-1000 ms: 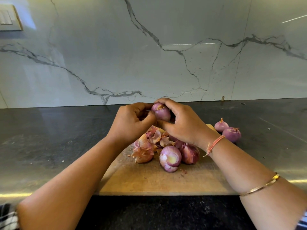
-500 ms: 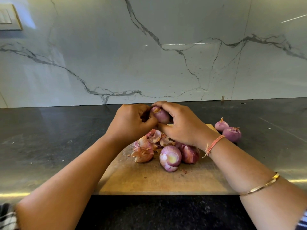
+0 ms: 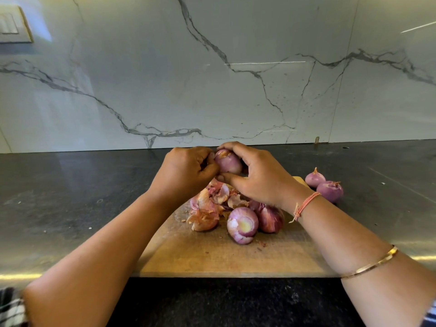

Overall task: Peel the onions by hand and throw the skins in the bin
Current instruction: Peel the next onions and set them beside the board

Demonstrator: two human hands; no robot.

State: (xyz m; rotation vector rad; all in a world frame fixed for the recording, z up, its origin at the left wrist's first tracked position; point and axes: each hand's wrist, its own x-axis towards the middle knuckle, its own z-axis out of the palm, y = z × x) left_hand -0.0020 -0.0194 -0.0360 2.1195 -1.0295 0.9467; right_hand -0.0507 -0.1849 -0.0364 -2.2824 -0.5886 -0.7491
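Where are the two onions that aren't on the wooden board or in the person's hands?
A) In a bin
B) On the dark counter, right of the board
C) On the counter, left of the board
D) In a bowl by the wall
B: the two loose onions lie side by side on the dark counter, just past the far right corner of the wooden board.

White marble wall (image 3: 236,90) with grey veins, glossy, catching thin streaks of light (image 3: 264,63); pale switch plate (image 3: 11,24) at upper left; dark stone counter (image 3: 70,197) meets the wall, its near edge gleaming.
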